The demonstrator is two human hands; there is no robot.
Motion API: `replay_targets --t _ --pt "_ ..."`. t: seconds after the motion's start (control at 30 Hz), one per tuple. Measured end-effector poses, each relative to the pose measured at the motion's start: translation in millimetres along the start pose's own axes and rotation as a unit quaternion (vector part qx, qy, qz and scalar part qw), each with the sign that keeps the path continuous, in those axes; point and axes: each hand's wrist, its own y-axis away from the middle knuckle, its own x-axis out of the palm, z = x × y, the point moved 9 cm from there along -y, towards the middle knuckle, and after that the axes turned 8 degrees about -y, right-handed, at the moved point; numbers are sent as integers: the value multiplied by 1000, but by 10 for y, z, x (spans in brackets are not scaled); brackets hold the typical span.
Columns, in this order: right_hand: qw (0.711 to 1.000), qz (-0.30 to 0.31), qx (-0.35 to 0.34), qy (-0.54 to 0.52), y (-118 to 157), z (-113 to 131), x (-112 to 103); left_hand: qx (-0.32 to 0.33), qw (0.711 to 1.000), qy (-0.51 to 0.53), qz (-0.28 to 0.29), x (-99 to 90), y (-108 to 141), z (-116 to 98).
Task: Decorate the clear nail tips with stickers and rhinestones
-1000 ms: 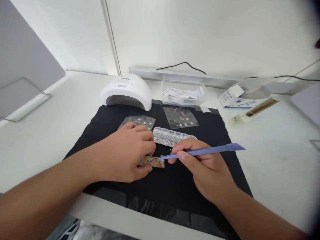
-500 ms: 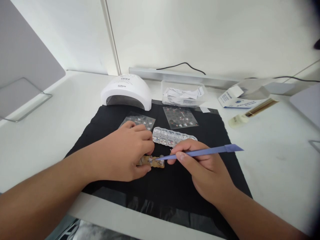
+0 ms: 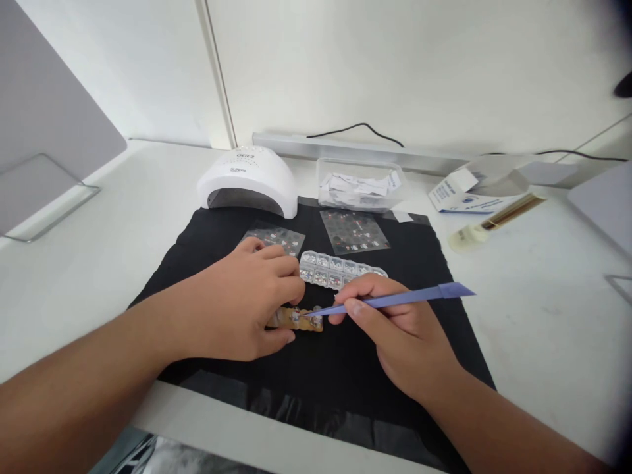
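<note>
A small yellowish strip with shiny decorations (image 3: pixel 311 322) lies on the black mat (image 3: pixel 326 375). My left hand (image 3: pixel 251 299) is closed around the strip's left part, with thumb below it and fingers above; that end is hidden. In my right hand (image 3: pixel 395 322) is a purple pointed tool (image 3: pixel 409 297), pinched between thumb and fingers. Its thin tip meets the strip near the middle decoration. Behind the hands sits a clear compartment case (image 3: pixel 328 263) of small shiny pieces, partly covered by my right hand.
Two clear sticker sheets (image 3: pixel 355 232) lie behind the case. Along the back stand a white dome lamp (image 3: pixel 249 178), a clear box of white packets (image 3: pixel 358 187) and an open carton (image 3: pixel 474 194). Thin sticks (image 3: pixel 513 212) rest in a small holder at the right.
The whole view has shifted slightly. My left thumb has moved a little left off the strip, showing more of it. The tool tip stays at the strip.
</note>
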Motion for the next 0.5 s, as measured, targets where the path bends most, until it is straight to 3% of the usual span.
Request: replay_targets --t 0.5 --pt "999 9 11 -35 19 -61 6 37 994 95 -39 -92 -10 -41"
